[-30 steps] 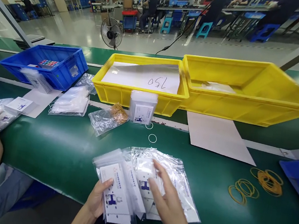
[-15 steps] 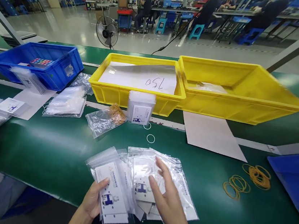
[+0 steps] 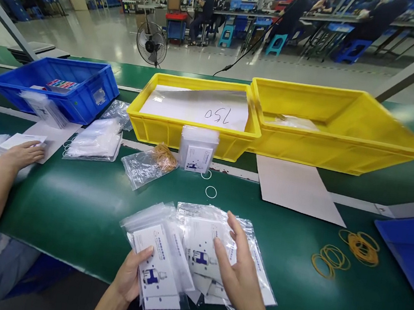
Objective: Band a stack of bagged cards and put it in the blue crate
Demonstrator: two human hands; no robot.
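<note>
A fanned pile of clear plastic bags with white printed cards [image 3: 199,247] lies on the green belt [image 3: 72,204] near its front edge. My left hand [image 3: 131,276] grips the left end of the pile, thumb on top of a bagged card [image 3: 157,269]. My right hand [image 3: 242,280] rests flat on the right half of the pile, fingers stretched out and spread, holding nothing.
A co-worker's arm and hand [image 3: 18,154] reach onto cards at the left. Two yellow bins [image 3: 194,133] [image 3: 342,156] and a blue bin [image 3: 81,99] stand behind. A bundle of bagged cards [image 3: 197,149], loose rubber bands [image 3: 346,250], a bag of bands [image 3: 147,163] and grey sheets [image 3: 297,188] lie around.
My right hand has slid slightly right over the pile. The co-worker's arm has stretched out along the left edge, its hand now lying on a card.
</note>
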